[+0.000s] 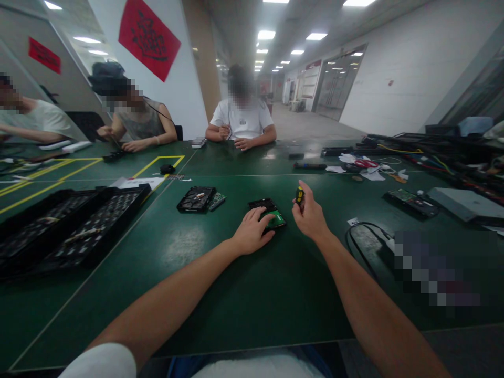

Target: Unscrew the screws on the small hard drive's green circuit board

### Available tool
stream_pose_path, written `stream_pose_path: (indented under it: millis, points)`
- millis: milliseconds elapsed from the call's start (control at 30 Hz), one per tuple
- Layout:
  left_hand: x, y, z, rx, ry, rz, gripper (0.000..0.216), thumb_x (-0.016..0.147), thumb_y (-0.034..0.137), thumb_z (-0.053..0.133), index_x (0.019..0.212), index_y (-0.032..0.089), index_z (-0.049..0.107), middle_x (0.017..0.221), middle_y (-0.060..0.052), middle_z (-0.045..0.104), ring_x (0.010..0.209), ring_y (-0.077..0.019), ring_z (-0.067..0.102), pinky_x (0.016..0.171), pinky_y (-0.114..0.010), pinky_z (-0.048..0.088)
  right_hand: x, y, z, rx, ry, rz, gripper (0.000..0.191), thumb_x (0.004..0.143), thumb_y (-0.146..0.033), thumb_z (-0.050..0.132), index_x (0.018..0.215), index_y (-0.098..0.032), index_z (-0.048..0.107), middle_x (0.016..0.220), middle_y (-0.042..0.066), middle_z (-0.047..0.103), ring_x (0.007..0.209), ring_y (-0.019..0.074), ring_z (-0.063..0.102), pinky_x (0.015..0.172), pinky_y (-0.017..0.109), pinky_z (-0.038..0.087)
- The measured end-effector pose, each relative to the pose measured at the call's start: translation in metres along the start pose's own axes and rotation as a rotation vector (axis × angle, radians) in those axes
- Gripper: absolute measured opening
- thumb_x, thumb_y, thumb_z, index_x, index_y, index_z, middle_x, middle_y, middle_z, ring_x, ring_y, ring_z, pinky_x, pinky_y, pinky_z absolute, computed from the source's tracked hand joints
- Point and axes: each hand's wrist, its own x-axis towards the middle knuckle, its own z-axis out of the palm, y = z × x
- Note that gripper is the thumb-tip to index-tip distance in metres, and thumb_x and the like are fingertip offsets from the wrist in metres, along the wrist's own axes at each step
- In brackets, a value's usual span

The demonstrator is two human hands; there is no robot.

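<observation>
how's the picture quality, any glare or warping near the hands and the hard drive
Head view: the wide lens bows the walls; ceiling lights blow out and leave pale glare on the table; the left hand on the hard drive and the right hand holding the screwdriver look sharp; a pixelated block sits at the right.

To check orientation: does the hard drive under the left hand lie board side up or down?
Board side up. The green circuit board shows on top of the hard drive, beside the fingers of the left hand.

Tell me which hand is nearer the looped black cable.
Right. The right hand, gripping a screwdriver, sits just left of the cable; the left hand rests on a drive farther left.
</observation>
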Motion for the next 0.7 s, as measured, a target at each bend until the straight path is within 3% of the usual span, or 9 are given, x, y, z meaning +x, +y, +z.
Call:
stream_pose_path:
  millis: [100, 267, 700]
  points:
    - [0.0, -0.002, 0.001, -0.012, 0.01, 0.006, 0.049, 0.097, 0.045, 0.06, 0.141, 0.024, 0.057, 0.155, -0.014, 0.044, 0.147, -0.0349, 0.039, 0.12, -0.058, 0.036, 0.0, -0.005, 0.0, -0.008, 0.025, -0.037, 0.071, 0.096, -0.023, 0.052, 0.161, -0.026, 0.027, 0.112, 0.01, 0.071, 0.079, 0.0234, 0.069, 0.084, 0.045, 0.06]
    - [0.001, -0.002, 0.001, 0.01, 0.023, 0.012, 0.042, 0.099, 0.041, 0.058, 0.137, 0.023, 0.061, 0.152, -0.015, 0.047, 0.144, -0.034, 0.043, 0.119, -0.056, 0.039, -0.001, -0.013, 0.0, 0.097, 0.136, 0.013, 0.076, 0.096, -0.036, 0.062, 0.161, -0.024, 0.024, 0.098, 0.006, 0.069, 0.069, 0.0208, 0.067, 0.073, 0.041, 0.062]
    - [0.001, -0.002, 0.001, 0.018, 0.033, 0.003, 0.04, 0.099, 0.04, 0.059, 0.135, 0.024, 0.063, 0.152, -0.015, 0.049, 0.144, -0.0335, 0.044, 0.118, -0.056, 0.04, -0.003, -0.013, 0.006, 0.122, 0.127, -0.034, 0.069, 0.099, -0.044, 0.061, 0.158, -0.025, 0.03, 0.104, 0.008, 0.07, 0.076, 0.0223, 0.07, 0.079, 0.042, 0.063]
